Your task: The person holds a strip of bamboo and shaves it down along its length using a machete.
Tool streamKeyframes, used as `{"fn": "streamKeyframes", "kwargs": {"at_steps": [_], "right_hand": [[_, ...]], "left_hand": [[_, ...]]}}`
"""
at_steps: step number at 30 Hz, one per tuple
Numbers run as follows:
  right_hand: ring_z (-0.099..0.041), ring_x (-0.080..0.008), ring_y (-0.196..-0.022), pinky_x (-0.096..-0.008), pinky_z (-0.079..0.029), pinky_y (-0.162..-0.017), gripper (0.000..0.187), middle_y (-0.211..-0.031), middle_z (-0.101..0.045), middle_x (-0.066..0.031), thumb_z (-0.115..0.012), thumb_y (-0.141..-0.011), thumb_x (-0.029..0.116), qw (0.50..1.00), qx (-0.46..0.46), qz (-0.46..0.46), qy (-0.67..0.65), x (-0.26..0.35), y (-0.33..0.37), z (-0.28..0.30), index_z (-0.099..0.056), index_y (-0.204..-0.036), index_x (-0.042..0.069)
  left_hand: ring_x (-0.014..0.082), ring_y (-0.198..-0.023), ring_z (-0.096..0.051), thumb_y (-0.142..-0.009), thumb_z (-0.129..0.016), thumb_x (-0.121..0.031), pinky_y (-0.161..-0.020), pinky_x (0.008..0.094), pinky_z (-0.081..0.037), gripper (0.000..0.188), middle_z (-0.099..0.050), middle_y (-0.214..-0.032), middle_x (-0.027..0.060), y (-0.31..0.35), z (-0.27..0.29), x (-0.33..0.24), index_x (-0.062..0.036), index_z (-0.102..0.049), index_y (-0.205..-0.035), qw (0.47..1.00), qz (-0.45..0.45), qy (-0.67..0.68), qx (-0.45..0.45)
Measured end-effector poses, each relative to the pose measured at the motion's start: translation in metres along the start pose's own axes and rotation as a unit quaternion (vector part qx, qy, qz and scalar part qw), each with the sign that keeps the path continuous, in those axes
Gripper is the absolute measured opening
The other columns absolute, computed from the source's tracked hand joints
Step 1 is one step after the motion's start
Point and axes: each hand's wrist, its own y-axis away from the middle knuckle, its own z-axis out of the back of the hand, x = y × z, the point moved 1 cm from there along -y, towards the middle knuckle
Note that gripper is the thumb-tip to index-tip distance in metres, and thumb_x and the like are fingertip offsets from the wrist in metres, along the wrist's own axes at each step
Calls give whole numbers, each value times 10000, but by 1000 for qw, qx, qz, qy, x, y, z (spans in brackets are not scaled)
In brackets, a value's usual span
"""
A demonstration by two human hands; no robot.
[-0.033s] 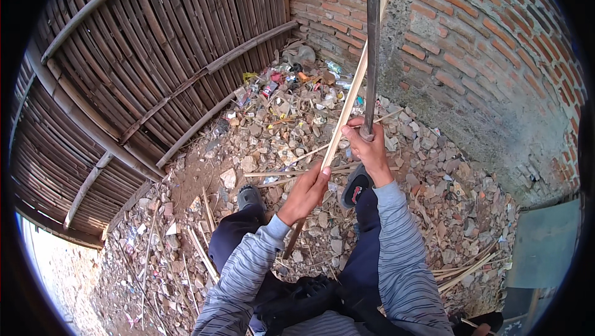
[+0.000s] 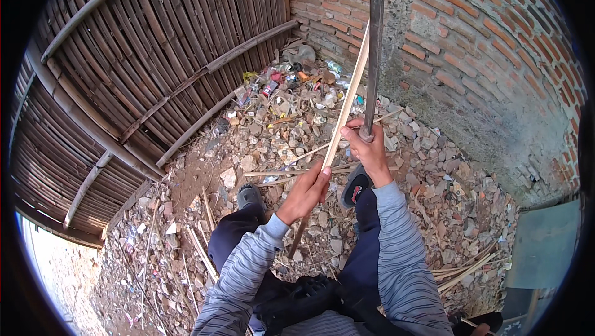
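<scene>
My left hand (image 2: 305, 192) is closed round a long split bamboo strip (image 2: 351, 101), which slants up and away to the right; a darker lower end shows below that hand. In my right hand (image 2: 370, 155) is a machete (image 2: 374, 57), its long dark blade pointing up and away. The thumb and fingers of that hand also touch the pale strip, just above my left hand. Blade and strip run close side by side, and the blade hides part of the strip's far end.
Stones and litter cover the ground (image 2: 279, 144). Cut strips (image 2: 468, 271) lie at the lower right, others (image 2: 201, 250) at the left. A bamboo-slat wall (image 2: 155, 38) stands left, a brick wall (image 2: 471, 44) right. My shoes (image 2: 250, 197) are beside loose sticks (image 2: 291, 176).
The machete blade has turned slightly, showing more of its face, and its tip has shifted a little right. The strip's dark lower end has also moved slightly right. Both hands stay nearly still.
</scene>
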Motion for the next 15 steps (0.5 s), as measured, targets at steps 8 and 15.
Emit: {"fn": "streamKeyframes", "kwargs": {"at_steps": [8, 15], "right_hand": [[-612, -52, -729, -255, -464, -650, 245, -762, -693, 49, -815, -949, 233, 997, 26, -8, 68, -16, 12, -17, -764, -1024, 5], [-702, -130, -641, -330, -503, -592, 175, -701, -722, -55, -798, -910, 166, 953, 33, 164, 253, -17, 6, -8, -769, -1043, 56]], "left_hand": [[67, -632, -443, -1168, -417, -318, -581, 268, -404, 315, -474, -768, -44, -15, -9, 14, -47, -547, -1074, 996, -6, 74, -40], [108, -645, -438, -1157, -425, -369, -590, 324, -388, 402, -469, -718, -4, -13, -2, 16, -27, -589, -1026, 991, -29, 26, -129]]}}
